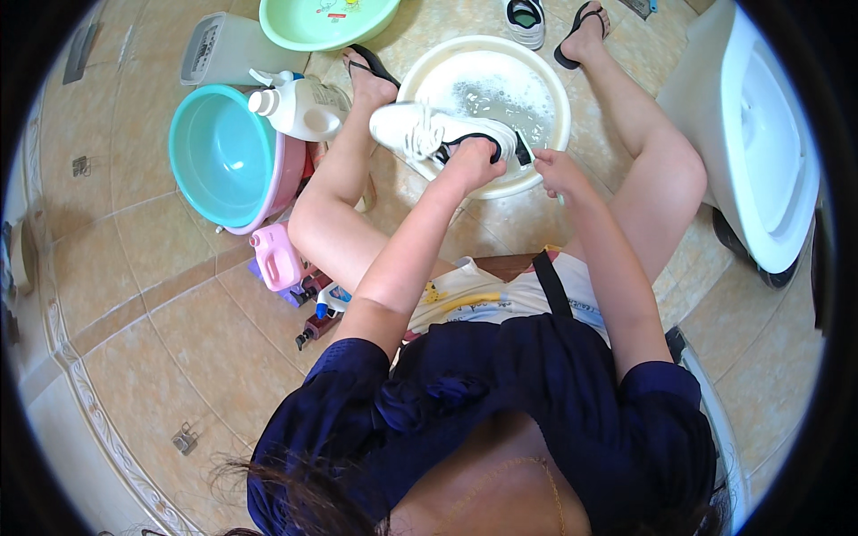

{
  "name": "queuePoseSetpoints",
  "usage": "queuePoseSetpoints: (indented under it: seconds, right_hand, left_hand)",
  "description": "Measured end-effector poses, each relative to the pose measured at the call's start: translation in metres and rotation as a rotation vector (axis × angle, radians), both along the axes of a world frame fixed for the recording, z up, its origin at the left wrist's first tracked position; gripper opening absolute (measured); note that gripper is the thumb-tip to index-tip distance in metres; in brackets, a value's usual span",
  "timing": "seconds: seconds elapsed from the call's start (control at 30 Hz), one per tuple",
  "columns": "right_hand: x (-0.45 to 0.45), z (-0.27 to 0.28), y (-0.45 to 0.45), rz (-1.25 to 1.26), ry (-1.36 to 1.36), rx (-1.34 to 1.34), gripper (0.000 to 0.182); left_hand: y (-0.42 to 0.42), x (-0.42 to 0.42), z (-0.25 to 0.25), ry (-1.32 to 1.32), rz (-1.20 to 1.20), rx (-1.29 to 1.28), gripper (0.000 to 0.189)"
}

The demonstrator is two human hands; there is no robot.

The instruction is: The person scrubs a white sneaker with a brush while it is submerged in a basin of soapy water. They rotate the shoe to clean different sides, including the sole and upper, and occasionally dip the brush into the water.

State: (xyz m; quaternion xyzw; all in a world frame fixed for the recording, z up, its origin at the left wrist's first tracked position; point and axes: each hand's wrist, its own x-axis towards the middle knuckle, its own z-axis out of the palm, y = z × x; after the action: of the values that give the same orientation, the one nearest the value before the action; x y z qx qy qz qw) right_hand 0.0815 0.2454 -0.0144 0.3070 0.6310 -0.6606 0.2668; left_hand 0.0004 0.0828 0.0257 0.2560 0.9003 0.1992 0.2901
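Between my feet stands a cream plastic basin (564, 114) with sudsy water (489, 94) in it. My left hand (477, 163) reaches into the opening of a white lace-up sneaker (402, 128) and grips it at the heel end. The sneaker lies across the basin, its toe pointing left past the rim. My right hand (558, 171) holds the pale handle of a brush (524, 149) with dark bristles. Those bristles are right beside the heel of the sneaker; whether they press on it is hard to tell.
A second sneaker (525, 23) sits beyond the basin. To the left are a turquoise basin (221, 157) stacked in a pink one, a white detergent jug (301, 107), a pink jug (278, 254) and a green basin (328, 37). A white toilet (764, 147) stands on the right.
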Motion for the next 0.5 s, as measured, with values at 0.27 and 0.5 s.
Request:
queuePoseSetpoints:
  seconds: [0.27,0.5]
  right_hand:
    - [0.008,-0.007,-0.032,-0.11,-0.099,-0.192,0.038]
    - [0.016,-0.006,-0.044,-0.045,-0.099,-0.257,0.035]
  left_hand:
    - [-0.038,0.003,-0.019,0.267,-0.157,0.123,0.021]
    - [-0.054,0.011,-0.024,-0.165,0.28,0.21,0.028]
